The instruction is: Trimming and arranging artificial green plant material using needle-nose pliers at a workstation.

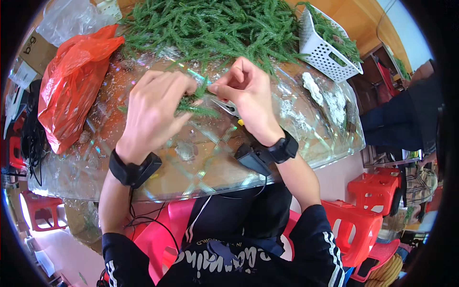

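My left hand (155, 107) and my right hand (246, 93) meet over a glass-topped table (205, 167). Both pinch a small bunch of green artificial fir sprigs (195, 105) between their fingertips. Under my right palm lies a tool with metal blades and a yellow handle tip (233, 111), partly hidden. A black band with a small box and cable sits on each wrist.
A large heap of green sprigs (215, 26) covers the far side of the table. A white plastic basket (325, 48) with more sprigs stands at far right, a red plastic bag (71, 86) at left. Red plastic stools (370, 191) stand at right, near another person.
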{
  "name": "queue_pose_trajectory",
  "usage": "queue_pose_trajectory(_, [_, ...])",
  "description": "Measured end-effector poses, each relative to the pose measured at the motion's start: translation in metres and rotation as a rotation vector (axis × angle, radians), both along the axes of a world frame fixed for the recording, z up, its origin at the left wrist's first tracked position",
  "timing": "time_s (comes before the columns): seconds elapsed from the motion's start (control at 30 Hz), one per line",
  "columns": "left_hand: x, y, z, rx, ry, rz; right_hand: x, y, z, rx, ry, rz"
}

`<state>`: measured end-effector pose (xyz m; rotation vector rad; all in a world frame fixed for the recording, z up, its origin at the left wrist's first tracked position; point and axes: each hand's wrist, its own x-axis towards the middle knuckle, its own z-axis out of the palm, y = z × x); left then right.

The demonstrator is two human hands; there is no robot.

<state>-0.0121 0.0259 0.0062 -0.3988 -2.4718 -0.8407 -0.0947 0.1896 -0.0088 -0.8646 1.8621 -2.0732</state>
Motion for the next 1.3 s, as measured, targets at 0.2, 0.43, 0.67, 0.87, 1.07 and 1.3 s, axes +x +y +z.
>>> queue_pose_trajectory(0.2, [-0.004, -0.010, -0.008, 0.124, -0.066, 0.095, -0.002, -0.001, 0.000, -0.007, -0.130, -0.002])
queue_pose_trajectory(0.43, [-0.015, -0.019, -0.023, 0.313, -0.160, 0.020, -0.008, 0.004, 0.004, 0.116, 0.276, -0.022])
queue_pose_trajectory(0.67, [-0.014, -0.021, -0.027, 0.523, -0.258, -0.117, -0.006, 0.006, 0.011, 0.291, 0.647, 0.002])
queue_pose_trajectory(0.87, [-0.014, -0.024, -0.024, 0.718, -0.408, -0.207, -0.005, 0.009, 0.014, 0.257, 0.731, 0.049])
queue_pose_trajectory(1.07, [-0.011, -0.023, -0.019, 0.881, -0.558, -0.270, 0.003, 0.009, 0.013, 0.179, 0.551, 0.004])
queue_pose_trajectory(1.3, [0.002, -0.001, 0.002, -0.426, 0.461, -0.126, -0.001, 0.002, -0.002, -0.066, 0.074, -0.085])
